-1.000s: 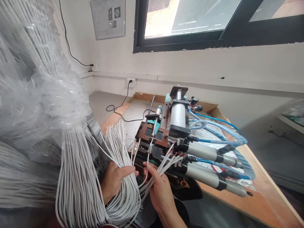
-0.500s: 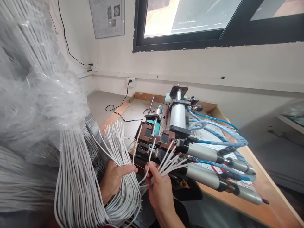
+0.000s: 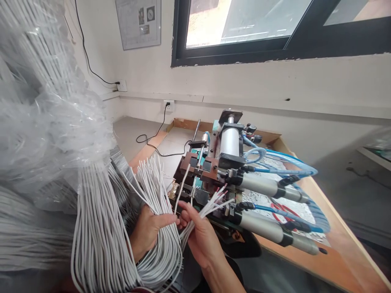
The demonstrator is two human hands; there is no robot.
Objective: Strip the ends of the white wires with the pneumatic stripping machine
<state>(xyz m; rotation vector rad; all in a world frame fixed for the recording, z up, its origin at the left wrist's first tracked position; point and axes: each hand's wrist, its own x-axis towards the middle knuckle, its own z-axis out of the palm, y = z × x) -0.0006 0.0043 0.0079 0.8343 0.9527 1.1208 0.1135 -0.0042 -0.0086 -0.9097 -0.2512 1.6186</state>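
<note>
My left hand (image 3: 146, 234) is closed around a thick bundle of white cables (image 3: 160, 228), its thumb lying across the front; the cut ends fan upward. My right hand (image 3: 201, 238) holds a smaller bunch of white cables (image 3: 210, 207), a few with red showing at the tips. Its thumb and index finger reach close to my left thumb, beside a single white cable (image 3: 182, 187) that stands up apart from the bundle. Behind both hands is a pneumatic machine (image 3: 229, 142) with brown jaw blocks (image 3: 209, 170). Another thin cable stands upright before the jaws.
Long white cables in clear plastic wrap (image 3: 82, 122) hang at the left. Grey air cylinders (image 3: 262, 226) and blue hoses (image 3: 305, 169) stick out on the right. White scraps (image 3: 281, 199) lie in a wooden-edged tray (image 3: 342, 219). A black cord (image 3: 149, 142) crosses the table behind.
My right hand has moved left toward my left thumb and tilted its bunch lower. The machine's jaw blocks and cylinders have shifted. My left hand keeps its grip on the bundle.
</note>
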